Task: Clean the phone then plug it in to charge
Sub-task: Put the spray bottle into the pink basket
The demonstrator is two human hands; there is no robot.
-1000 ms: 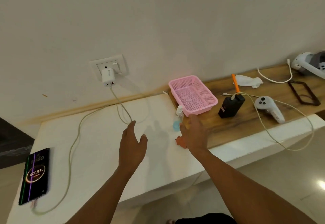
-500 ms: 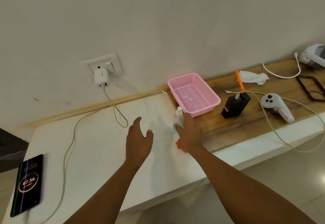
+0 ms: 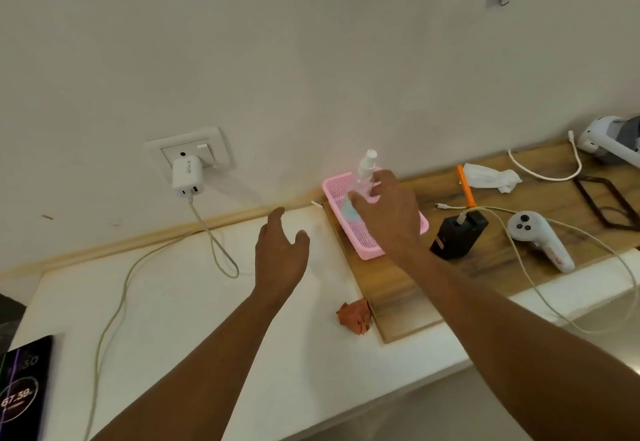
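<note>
Spray bottle [image 3: 364, 177], small, clear plastic w/ white nozzle and bluish liquid, was pinched in the right hand [image 3: 388, 212] above the pink mesh basket [image 3: 374, 243]; left hand [image 3: 281, 253] hovered w/ fingers loosely spread, holding nothing. Phone [image 3: 24, 388], glossy black slab w/ lit screen showing a charge %, lay flat at the far left edge of the smooth white counter [image 3: 173, 319], cable [image 3: 114, 295] running toward the wall charger [image 3: 187, 173]. Step in hand looked like stowing the bottle: best lowered upright into the basket, nozzle clear of the rim. Crumpled orange cloth [image 3: 354, 316] sat by the wood board [image 3: 398, 305].
</note>
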